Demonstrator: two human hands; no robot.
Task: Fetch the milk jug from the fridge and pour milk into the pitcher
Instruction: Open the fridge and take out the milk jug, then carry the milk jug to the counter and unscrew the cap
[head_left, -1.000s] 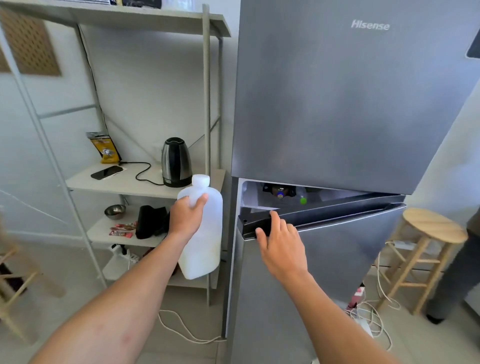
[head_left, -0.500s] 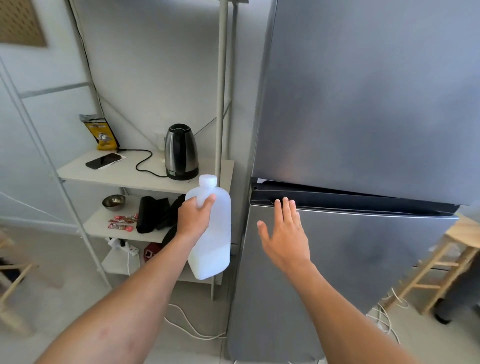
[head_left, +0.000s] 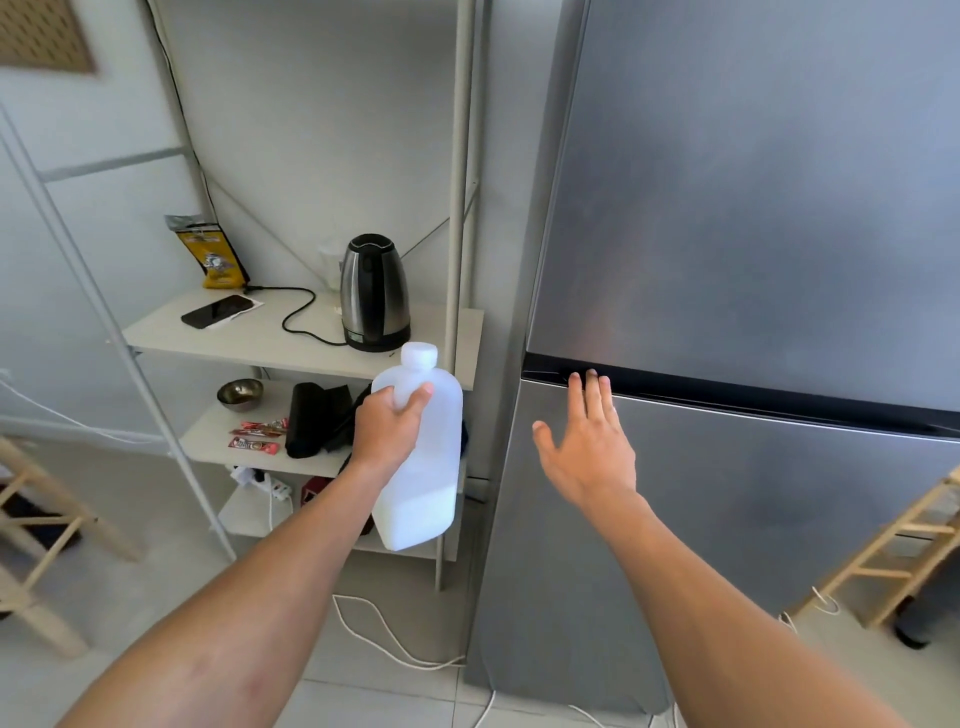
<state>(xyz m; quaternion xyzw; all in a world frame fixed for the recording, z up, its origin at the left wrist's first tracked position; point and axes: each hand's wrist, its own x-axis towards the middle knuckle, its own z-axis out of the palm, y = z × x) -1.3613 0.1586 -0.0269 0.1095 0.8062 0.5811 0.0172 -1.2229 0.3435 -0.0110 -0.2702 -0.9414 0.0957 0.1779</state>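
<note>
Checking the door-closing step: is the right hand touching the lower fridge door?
Cannot tell. Head view: fingertips of the right hand overlap the dark top strip of the lower fridge door, but neither contact nor gap shows plainly.

left hand (head_left: 387, 431): gripping the milk jug (head_left: 423, 467) at its shoulder, just under the white cap (head_left: 420, 356), jug hanging slightly tilted
milk: filling only the jug's bottom part
right hand (head_left: 587, 447): lying flat, fingers straight, fingertips (head_left: 591, 376) reaching the dark handle strip (head_left: 727, 391) atop the lower door (head_left: 753, 519)
fridge (head_left: 753, 208): standing with both doors closed
shelf unit (head_left: 291, 345): carrying kettle (head_left: 374, 293), phone (head_left: 215, 312), yellow bag (head_left: 213, 257); metal bowl (head_left: 240, 392) sitting one shelf below
</note>
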